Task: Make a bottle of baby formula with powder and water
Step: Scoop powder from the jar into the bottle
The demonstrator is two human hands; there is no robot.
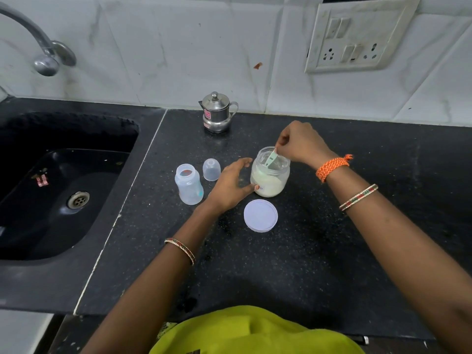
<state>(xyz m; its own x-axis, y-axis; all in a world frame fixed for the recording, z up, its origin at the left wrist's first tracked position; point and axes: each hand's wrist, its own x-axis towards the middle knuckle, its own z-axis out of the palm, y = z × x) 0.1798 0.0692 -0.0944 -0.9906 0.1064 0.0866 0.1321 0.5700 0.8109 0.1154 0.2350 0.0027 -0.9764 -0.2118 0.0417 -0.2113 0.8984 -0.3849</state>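
Observation:
A clear plastic jar point(270, 180) holding pale formula powder stands open on the black counter. My right hand point(301, 145) is above its mouth, pinching the handle of a pale green scoop point(271, 157) that reaches down into the jar. My left hand point(231, 186) rests against the jar's left side, fingers spread, thumb touching its wall. The jar's white lid point(260, 215) lies flat in front of it. An open baby bottle point(189, 184) stands upright to the left, and its clear cap point(211, 169) stands just behind it.
A small lidded steel pot point(217, 113) stands at the back by the tiled wall. A black sink point(63, 185) with a tap point(38, 44) fills the left side. A socket panel point(357, 37) is on the wall at upper right.

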